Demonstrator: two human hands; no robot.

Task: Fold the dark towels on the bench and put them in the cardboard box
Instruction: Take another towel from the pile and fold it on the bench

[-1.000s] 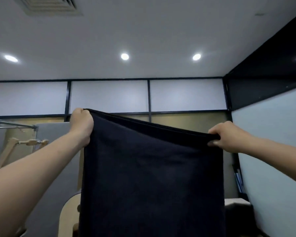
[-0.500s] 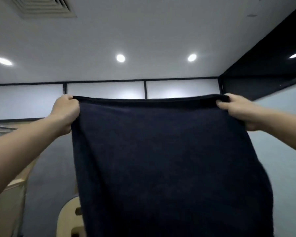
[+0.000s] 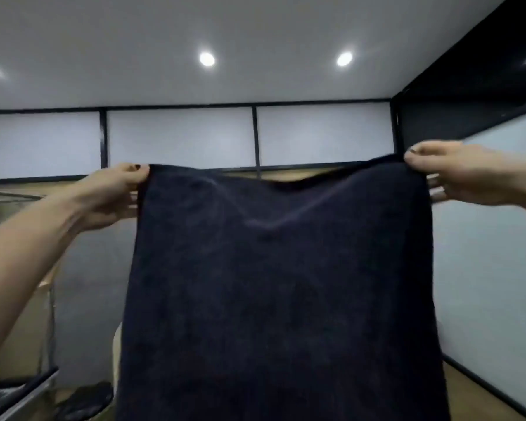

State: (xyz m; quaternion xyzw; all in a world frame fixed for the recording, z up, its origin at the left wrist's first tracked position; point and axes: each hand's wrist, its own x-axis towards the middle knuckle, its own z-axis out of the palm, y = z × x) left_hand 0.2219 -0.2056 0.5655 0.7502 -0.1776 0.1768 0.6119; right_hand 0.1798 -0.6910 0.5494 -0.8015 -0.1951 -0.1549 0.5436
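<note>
A dark navy towel (image 3: 280, 284) hangs spread out in front of me and fills the middle of the head view down to the bottom edge. My left hand (image 3: 113, 196) pinches its top left corner, thumb on the near side. At the top right corner my right hand (image 3: 456, 174) pinches the cloth the same way. The top edge sags a little between the two hands, and a second layer shows behind it near the middle. The bench and the cardboard box are not in view.
A metal rack (image 3: 9, 196) stands at the left with a pale wooden panel (image 3: 19, 326) below it. Dark items (image 3: 82, 399) lie low at the bottom left. Frosted glass walls (image 3: 483, 268) run along the right and the back.
Both hands have dropped slightly and spread wider with the towel. They now show thumbs toward me, and the top edge has gone from taut to sagging in the middle.
</note>
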